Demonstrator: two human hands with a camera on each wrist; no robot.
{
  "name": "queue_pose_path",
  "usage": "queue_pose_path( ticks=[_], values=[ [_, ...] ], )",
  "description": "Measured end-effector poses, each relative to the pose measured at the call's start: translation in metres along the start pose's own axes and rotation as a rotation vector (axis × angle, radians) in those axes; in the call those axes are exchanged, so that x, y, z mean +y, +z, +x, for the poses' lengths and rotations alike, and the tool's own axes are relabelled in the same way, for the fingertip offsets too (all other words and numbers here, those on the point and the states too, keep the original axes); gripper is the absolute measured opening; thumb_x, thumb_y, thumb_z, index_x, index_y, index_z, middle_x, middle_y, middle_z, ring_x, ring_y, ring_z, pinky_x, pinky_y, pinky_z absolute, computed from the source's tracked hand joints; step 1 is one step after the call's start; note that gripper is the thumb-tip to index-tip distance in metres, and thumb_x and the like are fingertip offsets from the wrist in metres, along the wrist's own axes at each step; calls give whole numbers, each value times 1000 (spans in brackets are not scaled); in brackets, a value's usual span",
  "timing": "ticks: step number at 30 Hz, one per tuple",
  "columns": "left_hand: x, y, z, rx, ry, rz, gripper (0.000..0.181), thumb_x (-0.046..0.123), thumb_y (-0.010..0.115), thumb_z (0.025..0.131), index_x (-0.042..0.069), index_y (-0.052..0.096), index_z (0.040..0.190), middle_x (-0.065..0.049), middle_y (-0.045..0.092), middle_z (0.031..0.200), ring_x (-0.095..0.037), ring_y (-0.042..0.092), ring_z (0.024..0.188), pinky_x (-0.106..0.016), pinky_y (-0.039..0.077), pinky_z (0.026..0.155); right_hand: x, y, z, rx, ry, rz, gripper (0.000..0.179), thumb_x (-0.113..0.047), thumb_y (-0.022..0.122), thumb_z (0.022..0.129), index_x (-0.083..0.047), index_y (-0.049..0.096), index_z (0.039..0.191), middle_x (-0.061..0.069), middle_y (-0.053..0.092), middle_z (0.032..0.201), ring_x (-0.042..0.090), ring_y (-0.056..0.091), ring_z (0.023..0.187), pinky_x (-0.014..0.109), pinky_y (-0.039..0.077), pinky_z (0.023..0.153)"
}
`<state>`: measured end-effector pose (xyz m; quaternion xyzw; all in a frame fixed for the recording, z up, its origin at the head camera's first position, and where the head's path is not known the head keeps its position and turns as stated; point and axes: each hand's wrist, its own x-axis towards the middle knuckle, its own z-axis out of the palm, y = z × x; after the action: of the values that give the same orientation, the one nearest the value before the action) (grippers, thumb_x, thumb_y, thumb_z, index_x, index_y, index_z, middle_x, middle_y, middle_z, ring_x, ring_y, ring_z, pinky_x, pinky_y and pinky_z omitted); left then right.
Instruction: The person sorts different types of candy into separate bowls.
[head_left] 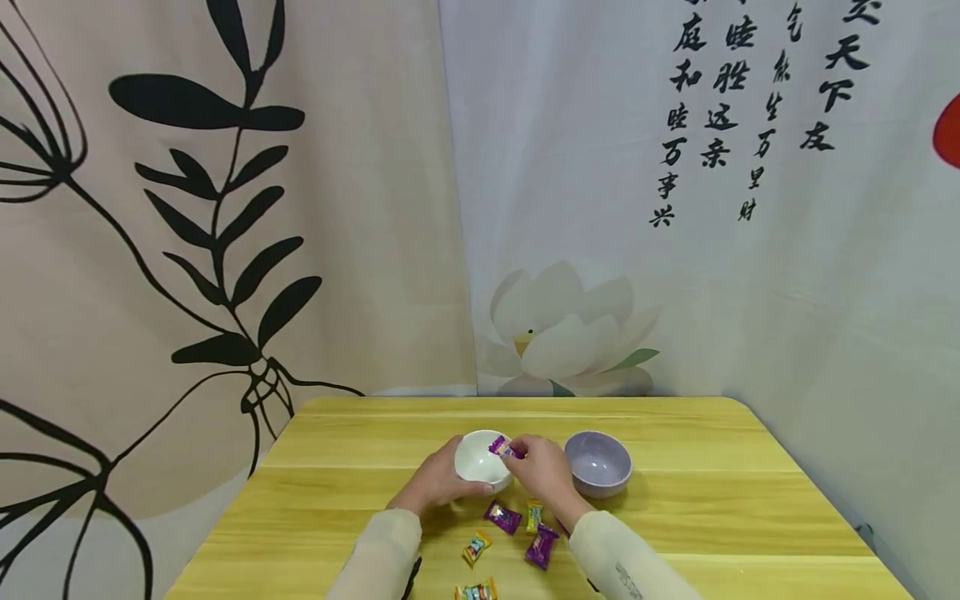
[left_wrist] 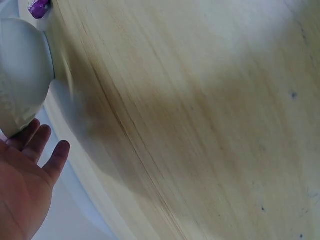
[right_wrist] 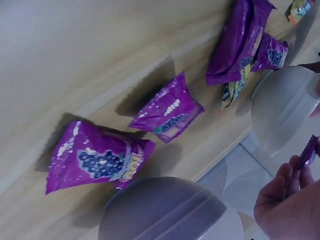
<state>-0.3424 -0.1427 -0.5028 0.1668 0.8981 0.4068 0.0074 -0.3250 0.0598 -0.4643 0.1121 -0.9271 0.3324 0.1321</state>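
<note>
My left hand (head_left: 435,479) holds the white bowl (head_left: 472,460) at its left side, the thumb along the near edge. In the left wrist view, the fingertips touch the bowl's (left_wrist: 22,70) outer wall. A purple-wrapped candy (head_left: 498,447) is pinched between the thumb and fingers of my right hand (head_left: 546,473), over the white bowl's right part. The right wrist view shows this candy (right_wrist: 309,151) at the fingertips, beside the bowl. To the right of that hand stands a lavender bowl (head_left: 597,460).
Several candies lie on the wooden table (head_left: 315,500) nearer the body, among them purple ones (head_left: 542,547) and yellow ones (head_left: 476,547). More purple candies (right_wrist: 102,157) lie close to the lavender bowl in the right wrist view. Behind the table hangs a printed curtain (head_left: 375,208).
</note>
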Motion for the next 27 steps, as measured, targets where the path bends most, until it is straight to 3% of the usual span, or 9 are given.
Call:
queue_pose_path(
  ticks=[8,18,27],
  values=[
    [4,0,-1,-19,28,-14,90,48,79,62,8,38,132,-10,54,115,-26,53,97,-44,44,82,3,2,3,-32,-28,60,37,-30,67,81,-7,64,109,6,65,99,23,60,84,37,48,72],
    [0,0,0,-14,-9,-17,90,51,77,62,12,38,132,-6,53,116,-25,52,101,-47,43,86,9,1,-5,-28,-27,122,38,-32,67,81,-8,64,110,5,64,101,23,59,84,34,48,69],
    [2,0,-1,-7,-18,9,95,52,78,59,11,36,134,-7,53,119,-27,52,104,-48,41,88,19,-5,-29,-72,-51,148,36,-29,68,80,-5,65,107,5,65,98,18,58,82,31,48,66]
  ],
)
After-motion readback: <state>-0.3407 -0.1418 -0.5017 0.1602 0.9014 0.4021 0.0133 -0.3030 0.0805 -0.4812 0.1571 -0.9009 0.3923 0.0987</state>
